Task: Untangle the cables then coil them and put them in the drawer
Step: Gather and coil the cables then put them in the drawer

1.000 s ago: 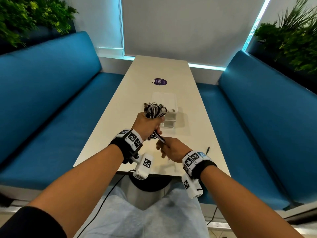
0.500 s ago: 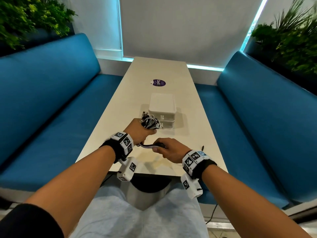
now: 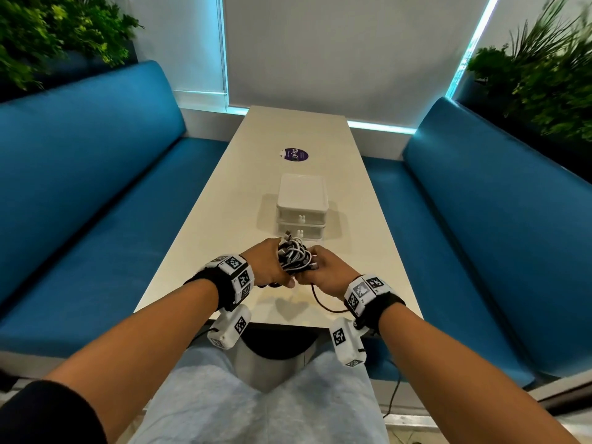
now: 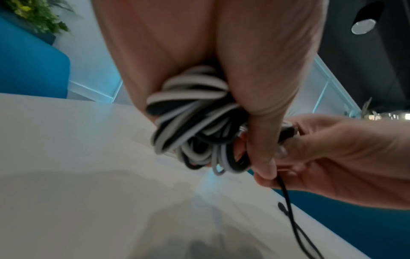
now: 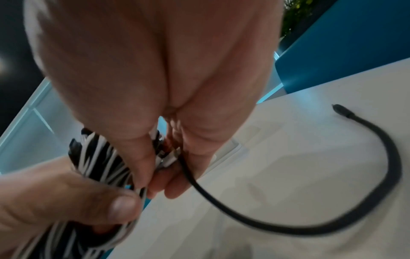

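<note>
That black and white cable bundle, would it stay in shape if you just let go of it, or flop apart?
Probably it would loosen: the cable bundle is loops crossing unevenly, pressed together by the left hand and right hand. It looks floppy, since its loose black end sags in a curve onto the table. Likely light, as fingers alone hold it.

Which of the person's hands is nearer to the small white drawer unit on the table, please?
Left, narrowly. The left hand grips the cable bundle just in front of the drawer unit; the right hand pinches the bundle slightly further back.
</note>
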`<state>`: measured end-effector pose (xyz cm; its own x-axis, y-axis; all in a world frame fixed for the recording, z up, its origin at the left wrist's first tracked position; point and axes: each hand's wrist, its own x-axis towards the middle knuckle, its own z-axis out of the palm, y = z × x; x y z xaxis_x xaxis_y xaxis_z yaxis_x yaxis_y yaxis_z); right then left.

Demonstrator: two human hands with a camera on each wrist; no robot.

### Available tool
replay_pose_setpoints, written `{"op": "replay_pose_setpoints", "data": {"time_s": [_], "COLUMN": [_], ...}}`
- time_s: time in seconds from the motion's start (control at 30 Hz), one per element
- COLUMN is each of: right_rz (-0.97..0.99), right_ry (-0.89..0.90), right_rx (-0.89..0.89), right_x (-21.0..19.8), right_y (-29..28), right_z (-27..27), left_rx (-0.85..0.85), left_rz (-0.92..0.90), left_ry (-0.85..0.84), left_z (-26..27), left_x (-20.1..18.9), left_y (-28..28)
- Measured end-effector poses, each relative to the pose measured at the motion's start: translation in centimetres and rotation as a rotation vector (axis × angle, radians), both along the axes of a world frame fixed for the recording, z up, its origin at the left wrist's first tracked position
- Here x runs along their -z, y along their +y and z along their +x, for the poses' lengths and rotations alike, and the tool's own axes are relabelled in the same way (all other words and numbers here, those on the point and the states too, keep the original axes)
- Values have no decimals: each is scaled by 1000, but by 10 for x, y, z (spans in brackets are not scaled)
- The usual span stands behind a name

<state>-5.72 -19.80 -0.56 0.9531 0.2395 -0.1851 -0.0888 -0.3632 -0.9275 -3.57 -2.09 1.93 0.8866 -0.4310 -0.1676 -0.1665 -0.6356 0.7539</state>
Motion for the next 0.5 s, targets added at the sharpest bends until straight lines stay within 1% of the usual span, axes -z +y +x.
{"op": "replay_pose_setpoints", "data": {"time_s": [0.13, 0.2, 0.27, 0.33, 0.37, 0.43, 0.5], "right_rz": [144, 115, 39, -68, -81, 28, 102], "right_ry": [16, -25, -68, -128, -145, -119, -90], "right_rx": [39, 39, 55, 92, 125, 202, 247], "right_x": [-3, -7, -7, -5, -1, -1, 0], "right_y": [9, 13, 16, 17, 17, 19, 17], "right_z": [0, 3, 8, 12, 14, 14, 12], "left_rx": [-57, -104, -138, -177, -190, -208, -219], "left_rz": [107, 150, 163, 131, 109, 67, -1], "left_ry": [-95, -129, -157, -183, -195, -183, -119], "left_z": [5, 6, 6, 6, 7, 8, 8], "left_x": [2, 0, -2, -1, -2, -3, -3], "left_y": [-2, -2, -2, -3, -3, -2, 0]}}
